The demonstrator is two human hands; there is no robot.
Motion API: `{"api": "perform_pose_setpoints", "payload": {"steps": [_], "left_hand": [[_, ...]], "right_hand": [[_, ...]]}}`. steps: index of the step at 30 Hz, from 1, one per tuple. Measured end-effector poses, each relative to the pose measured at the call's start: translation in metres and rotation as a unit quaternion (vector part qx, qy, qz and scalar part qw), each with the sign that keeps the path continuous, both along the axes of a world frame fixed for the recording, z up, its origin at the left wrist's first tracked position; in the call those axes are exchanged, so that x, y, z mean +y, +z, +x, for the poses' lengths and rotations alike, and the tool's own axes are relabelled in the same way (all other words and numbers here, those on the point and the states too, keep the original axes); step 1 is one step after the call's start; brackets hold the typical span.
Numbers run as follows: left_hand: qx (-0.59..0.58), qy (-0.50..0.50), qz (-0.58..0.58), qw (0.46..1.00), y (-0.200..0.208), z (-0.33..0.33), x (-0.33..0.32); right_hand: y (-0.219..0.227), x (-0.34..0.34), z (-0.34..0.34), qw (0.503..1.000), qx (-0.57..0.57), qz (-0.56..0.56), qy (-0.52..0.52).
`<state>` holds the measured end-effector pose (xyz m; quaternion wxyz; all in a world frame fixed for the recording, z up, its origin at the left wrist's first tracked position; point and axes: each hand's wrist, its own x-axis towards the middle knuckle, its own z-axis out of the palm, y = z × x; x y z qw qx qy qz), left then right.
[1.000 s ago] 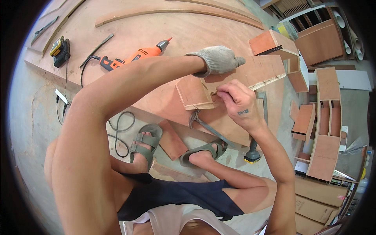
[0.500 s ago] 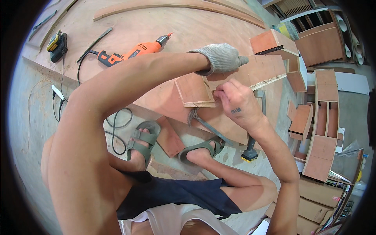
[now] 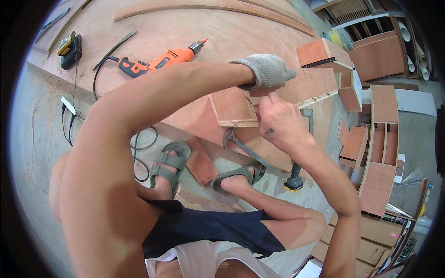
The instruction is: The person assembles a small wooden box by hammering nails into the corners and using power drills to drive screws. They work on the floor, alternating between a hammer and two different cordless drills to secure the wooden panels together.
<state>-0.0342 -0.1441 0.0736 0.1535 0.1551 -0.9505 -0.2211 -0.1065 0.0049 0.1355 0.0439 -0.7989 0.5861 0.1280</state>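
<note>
A light plywood drawer box lies in front of me, its long panel reaching to the right. My left hand, in a grey knitted glove, is closed over the drawer's far side. Bare and curled into a pinch, my right hand is at the box's inner corner; whatever its fingertips hold is hidden. A claw hammer rests just below the box, its head near the front edge. Beyond my left forearm lies an orange corded drill with a red-tipped bit.
A cordless tool stands near my right forearm. Farther left are a yellow-and-black battery on a charger and a flat metal bar. Another drawer with a black slide sits at right; cabinet frames line that side. Wood strips lie at the back.
My right hand has turned and risen slightly toward the gloved left hand, its knuckles now closer to it. The view has shifted a little; the drawer stays in place.
</note>
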Motion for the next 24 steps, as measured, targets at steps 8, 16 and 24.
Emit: {"api": "perform_pose_setpoints", "payload": {"steps": [8, 16, 24], "left_hand": [[-0.011, 0.011, 0.023, 1.0, -0.002, -0.003, -0.004], [-0.007, -0.016, -0.046, 0.999, -0.002, -0.002, -0.003], [0.016, -0.006, -0.038, 0.999, 0.003, 0.004, 0.001]], "right_hand": [[-0.05, 0.033, 0.023, 0.94, -0.178, -0.24, -0.163], [-0.112, 0.029, 0.029, 0.877, -0.156, -0.409, -0.199], [-0.105, 0.038, 0.03, 0.894, -0.183, -0.362, -0.188]]}}
